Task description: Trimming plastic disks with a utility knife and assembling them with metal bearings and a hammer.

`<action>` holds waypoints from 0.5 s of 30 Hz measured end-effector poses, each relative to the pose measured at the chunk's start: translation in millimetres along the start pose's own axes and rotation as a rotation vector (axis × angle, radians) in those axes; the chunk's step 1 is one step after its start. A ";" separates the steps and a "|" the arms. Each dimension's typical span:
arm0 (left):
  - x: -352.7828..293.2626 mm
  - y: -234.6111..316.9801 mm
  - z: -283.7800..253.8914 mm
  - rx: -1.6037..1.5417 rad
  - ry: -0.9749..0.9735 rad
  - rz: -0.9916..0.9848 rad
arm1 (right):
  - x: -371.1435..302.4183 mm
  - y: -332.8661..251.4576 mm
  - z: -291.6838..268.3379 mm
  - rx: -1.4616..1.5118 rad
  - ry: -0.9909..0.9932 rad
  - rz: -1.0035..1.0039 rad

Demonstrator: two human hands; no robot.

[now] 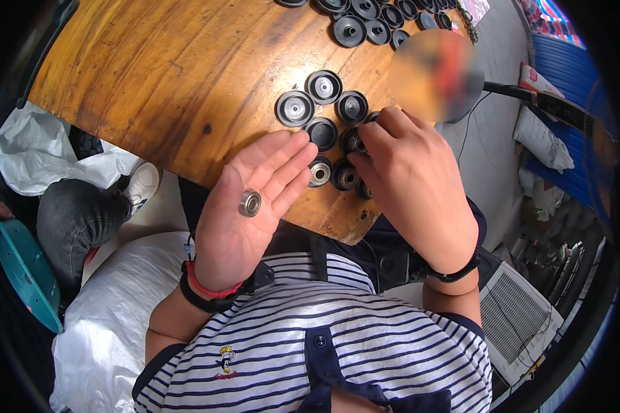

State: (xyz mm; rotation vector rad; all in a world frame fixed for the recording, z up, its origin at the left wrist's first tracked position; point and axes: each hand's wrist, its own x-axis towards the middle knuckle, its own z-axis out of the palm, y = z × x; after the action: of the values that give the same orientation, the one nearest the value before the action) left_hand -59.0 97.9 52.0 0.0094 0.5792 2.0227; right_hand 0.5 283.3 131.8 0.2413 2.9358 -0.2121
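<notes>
My left hand point(238, 213) is held palm up with its fingers stretched flat. A small silver ball bearing point(251, 203) lies on its palm. My right hand point(413, 179) reaches over the table, thumb and fingers curled close round a metal bearing point(356, 143) in a black round cap; its fingertips are partly hidden. Nearby black caps point(295, 109) hold no bearing, and another cap point(322, 133) stands by my left fingertips. Between the hands, bearings point(319, 173) sit in several caps in the nearest row. My right hand covers part of this group.
The wooden table point(158, 82) carries more black caps point(349, 31) piled at its far edge. A blurred disc point(437, 76) on a dark arm stands right. White sacks point(138, 303) lie at the left, near another person's leg point(76, 220) and a hand holding a teal plastic piece point(27, 272).
</notes>
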 end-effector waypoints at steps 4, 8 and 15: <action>0.4 0.5 2.0 0.005 0.007 -0.011 | 5.7 -7.6 -7.4 -0.229 -0.095 -0.075; -1.7 1.1 2.4 0.014 0.020 -0.004 | 7.3 -10.8 -5.2 -0.360 -0.135 -0.142; -2.4 0.5 3.1 0.010 0.020 -0.014 | -9.4 17.7 -3.1 0.144 0.007 -0.046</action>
State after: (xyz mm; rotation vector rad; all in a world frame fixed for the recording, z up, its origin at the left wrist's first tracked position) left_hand -57.4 97.0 55.5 -0.0091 0.6009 2.0086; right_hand 12.2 299.7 134.4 0.1955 2.9380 -0.4304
